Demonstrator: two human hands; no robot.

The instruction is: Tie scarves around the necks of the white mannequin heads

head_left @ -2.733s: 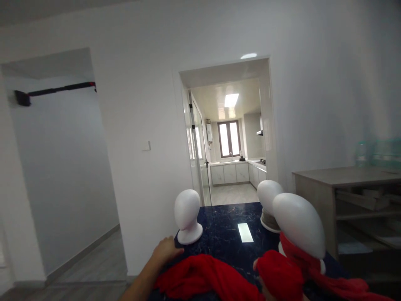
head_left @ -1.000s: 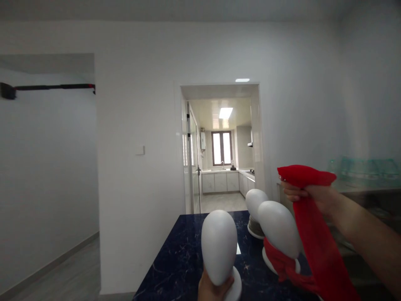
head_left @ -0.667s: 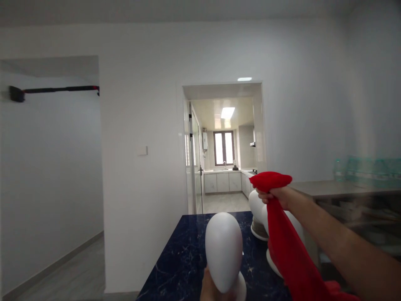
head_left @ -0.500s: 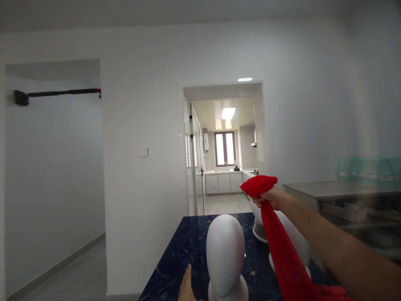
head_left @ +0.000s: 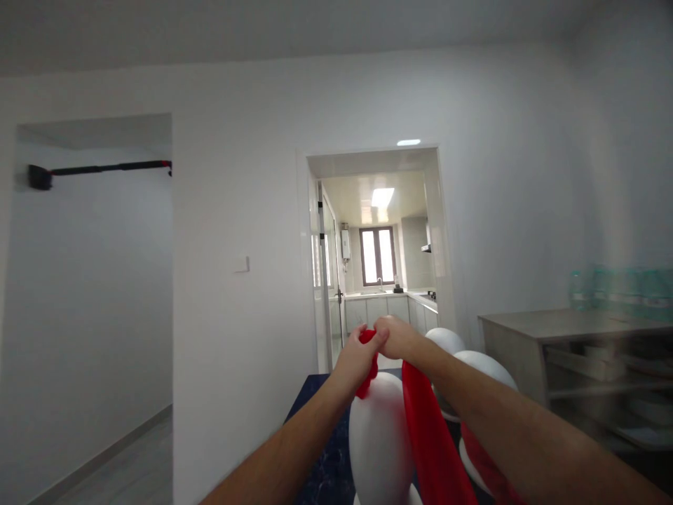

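A long red scarf [head_left: 428, 428] is gathered between my two hands, just above and behind the top of a white mannequin head [head_left: 374, 442]. My left hand [head_left: 364, 353] is closed on a bunched part of it, and a short piece dangles below onto the head's crown. Beside it, my right hand [head_left: 395, 337] also grips the cloth, its fingers partly hidden. From there the longer length hangs down along the head's right side toward the bottom edge. The two hands meet or nearly touch.
The mannequin head stands on a dark blue marbled table [head_left: 327, 449]. More white heads [head_left: 486, 368] stand at right, partly behind my right arm. A grey shelf unit [head_left: 531, 326] with bottles [head_left: 620, 287] is farther right. Beyond the table a doorway opens to a kitchen.
My right hand has brought the scarf left, over the near mannequin head. My left hand has risen from beside the head and taken hold of the scarf.
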